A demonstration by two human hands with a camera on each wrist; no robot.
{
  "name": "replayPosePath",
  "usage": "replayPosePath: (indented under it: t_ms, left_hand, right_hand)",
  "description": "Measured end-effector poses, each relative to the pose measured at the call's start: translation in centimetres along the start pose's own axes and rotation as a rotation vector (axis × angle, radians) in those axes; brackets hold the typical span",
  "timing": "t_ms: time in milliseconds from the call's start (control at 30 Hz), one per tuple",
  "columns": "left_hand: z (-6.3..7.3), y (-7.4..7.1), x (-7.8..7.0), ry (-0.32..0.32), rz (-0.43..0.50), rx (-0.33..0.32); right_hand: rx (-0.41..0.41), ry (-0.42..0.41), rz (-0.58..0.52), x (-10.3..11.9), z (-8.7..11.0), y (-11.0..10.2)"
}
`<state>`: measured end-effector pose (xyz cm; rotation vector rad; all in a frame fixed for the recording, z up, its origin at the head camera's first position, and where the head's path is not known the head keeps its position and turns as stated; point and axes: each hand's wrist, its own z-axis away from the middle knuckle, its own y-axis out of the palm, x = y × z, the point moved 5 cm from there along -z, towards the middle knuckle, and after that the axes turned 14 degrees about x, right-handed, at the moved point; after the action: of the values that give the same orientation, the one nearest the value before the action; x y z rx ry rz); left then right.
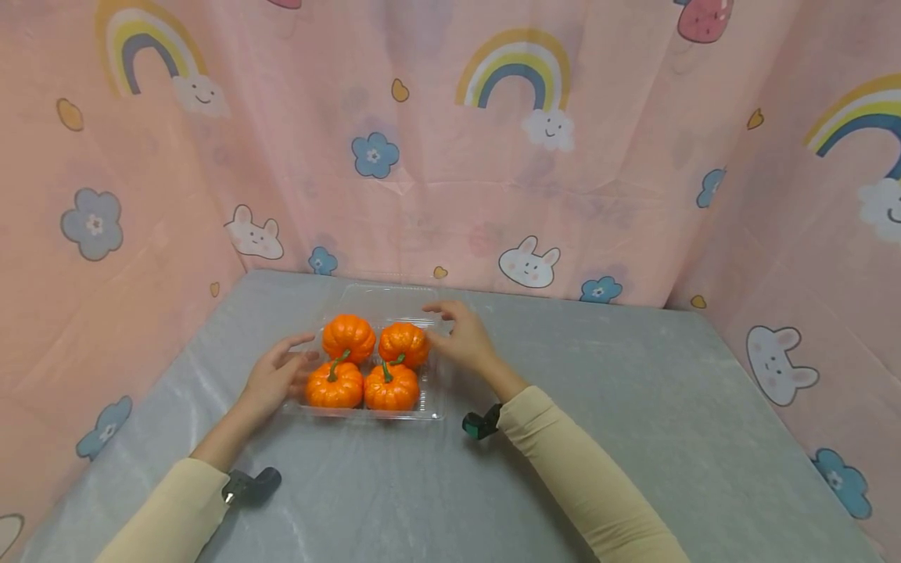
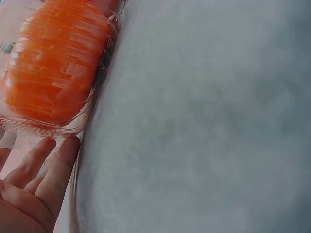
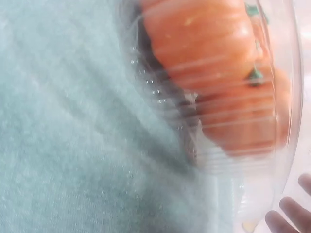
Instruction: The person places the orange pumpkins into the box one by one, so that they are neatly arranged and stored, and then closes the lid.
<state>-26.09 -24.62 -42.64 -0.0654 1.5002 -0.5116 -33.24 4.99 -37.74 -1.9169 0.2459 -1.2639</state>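
Note:
Several small orange pumpkins with green stems, among them a front left pumpkin (image 1: 335, 389) and a back right pumpkin (image 1: 407, 342), sit together in a clear plastic clamshell box (image 1: 415, 415). Its clear lid (image 1: 387, 297) stands open at the far side. My left hand (image 1: 271, 378) is at the box's left side, its fingers loosely extended; in the left wrist view the fingertips (image 2: 69, 144) are right at the box's edge. At the right side, near the back corner, is my right hand (image 1: 461, 341), fingers spread and relaxed. Neither hand grips anything.
A grey cloth (image 1: 598, 438) covers the table. Pink patterned curtain (image 1: 422, 203) hangs behind and on both sides. Dark wrist cameras are strapped at the left cuff (image 1: 252, 486) and right cuff (image 1: 482, 423).

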Motion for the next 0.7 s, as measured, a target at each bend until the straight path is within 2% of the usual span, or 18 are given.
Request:
replayPosePath:
  t_ms: [167,433,700]
  left_hand:
    - [0.0,0.0,0.0,0.006,-0.003,0.000]
    - [0.0,0.0,0.0,0.011,-0.017,-0.002]
    - [0.0,0.1,0.0,0.015,-0.009,0.002]
  right_hand:
    - [-0.045,0.018,-0.052,-1.3,-0.2,-0.3]
    - [-0.086,0.121,-0.153,-3.6,-0.6,-0.1]
    - [-0.068,0.217,-0.304,-5.3,-0.7,0.4]
